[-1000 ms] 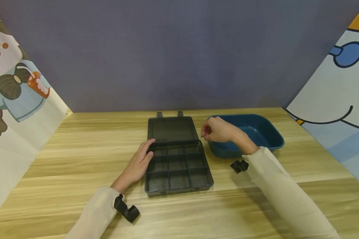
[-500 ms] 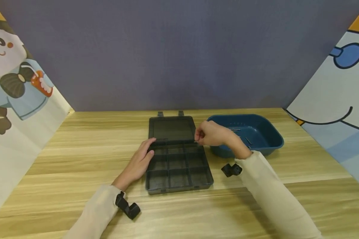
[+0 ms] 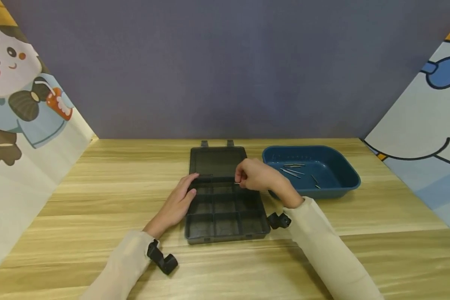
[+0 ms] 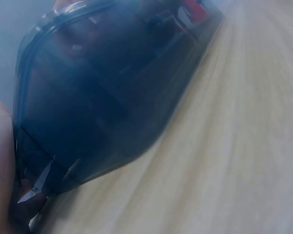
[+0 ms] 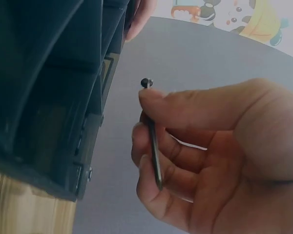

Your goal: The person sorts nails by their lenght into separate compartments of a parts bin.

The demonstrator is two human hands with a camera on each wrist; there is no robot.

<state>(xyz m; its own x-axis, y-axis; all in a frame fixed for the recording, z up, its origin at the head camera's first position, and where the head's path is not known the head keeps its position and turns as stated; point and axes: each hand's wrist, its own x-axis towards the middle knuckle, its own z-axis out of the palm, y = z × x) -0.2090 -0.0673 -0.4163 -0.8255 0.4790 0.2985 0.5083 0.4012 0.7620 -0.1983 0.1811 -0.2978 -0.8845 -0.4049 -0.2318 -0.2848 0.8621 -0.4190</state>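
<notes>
A dark translucent organizer box (image 3: 228, 238), divided into several compartments, lies with its lid (image 3: 217, 160) folded back on the table. My left hand (image 3: 178, 202) rests along the box's left side, fingers extended and thumb at the rim. Over the back right compartments, my right hand (image 3: 258, 175) pinches a metal nail (image 5: 154, 151) between thumb and fingers. In the right wrist view, the nail's round head pokes out above the thumb and its pointed end hangs down.
A blue plastic basin (image 3: 341, 175) stands right of the box, with several loose nails (image 3: 292, 171) on its bottom. Behind the wooden table (image 3: 116, 166) rises a grey partition (image 3: 225, 71). Cartoon-printed panels flank both sides.
My right hand has moved left from the basin's rim to above the box, carrying the nail. More nails in the basin show now. The left hand stays at the box.
</notes>
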